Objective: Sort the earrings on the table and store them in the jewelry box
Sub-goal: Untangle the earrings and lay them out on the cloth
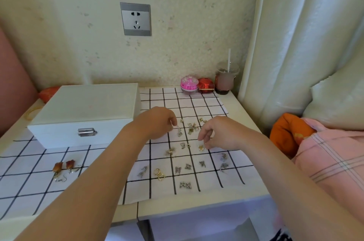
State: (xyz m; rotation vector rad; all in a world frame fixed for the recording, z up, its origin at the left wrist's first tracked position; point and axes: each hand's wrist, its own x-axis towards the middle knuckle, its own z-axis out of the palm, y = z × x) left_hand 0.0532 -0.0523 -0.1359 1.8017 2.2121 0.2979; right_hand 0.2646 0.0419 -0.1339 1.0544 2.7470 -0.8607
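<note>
A white jewelry box [86, 110] with a metal clasp stands closed at the back left of the table. Several small earrings lie scattered on the checked cloth [35, 187]: gold hoops [159, 174], butterfly pieces [185, 185], red drop earrings [64, 166] at the left. My left hand [157, 121] pinches a small silver dangling earring [178, 132] just above the cloth. My right hand [218, 134] hovers beside it, fingertips pinching a small gold earring [201, 148] on the cloth.
A pink round tin [189, 84], a red pouch [205, 85] and a cup with a straw [225, 80] stand at the table's back right. A curtain hangs at the right, with an orange cushion [287, 132] below it. Gold bangles [32, 112] lie left of the box.
</note>
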